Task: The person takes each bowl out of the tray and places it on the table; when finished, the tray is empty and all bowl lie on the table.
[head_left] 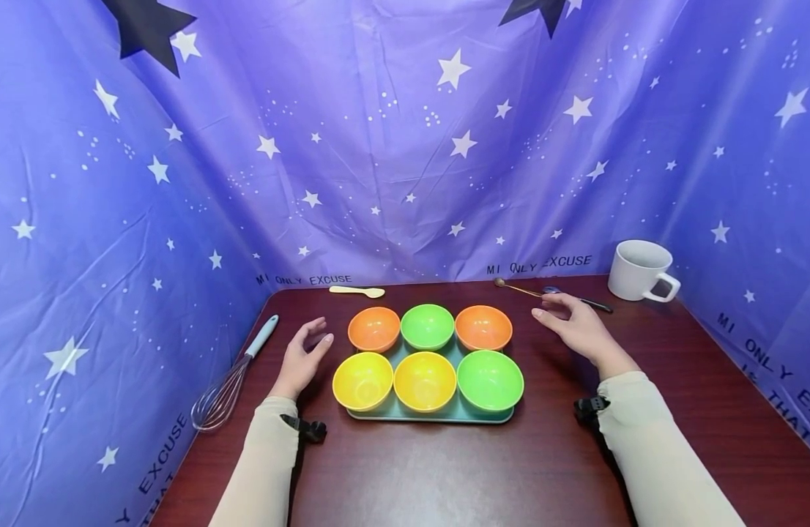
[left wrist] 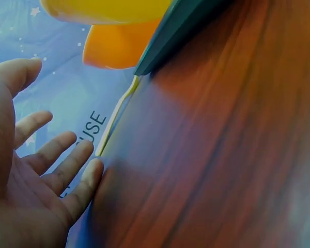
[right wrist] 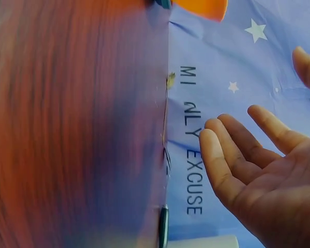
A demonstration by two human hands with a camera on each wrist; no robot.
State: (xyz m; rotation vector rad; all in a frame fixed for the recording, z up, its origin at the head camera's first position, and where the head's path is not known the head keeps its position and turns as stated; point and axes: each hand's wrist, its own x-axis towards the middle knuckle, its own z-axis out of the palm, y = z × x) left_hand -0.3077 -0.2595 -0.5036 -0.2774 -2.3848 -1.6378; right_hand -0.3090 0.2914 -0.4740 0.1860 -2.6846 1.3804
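A teal tray [head_left: 431,418] bears several small bowls in two rows. At the back are an orange bowl [head_left: 374,329], a green bowl [head_left: 428,326] and another orange bowl [head_left: 483,328]. Two yellow bowls, the left one [head_left: 362,382] and the middle one [head_left: 425,382], stand in front with a second green bowl [head_left: 490,380]. To the left of the tray is my left hand [head_left: 301,359], empty, its fingers spread and relaxed in the left wrist view. My right hand [head_left: 581,329] is off the tray's right side, also empty, its fingers loosely extended.
A whisk [head_left: 228,384] lies on the far left of the brown table [head_left: 431,476]. Behind the bowls is a cream spoon [head_left: 357,291]. A thin gold spoon [head_left: 500,282] and a dark-handled utensil [head_left: 596,303] lie back right, near a white mug [head_left: 636,272]. Starry purple cloth [head_left: 379,146] surrounds the table.
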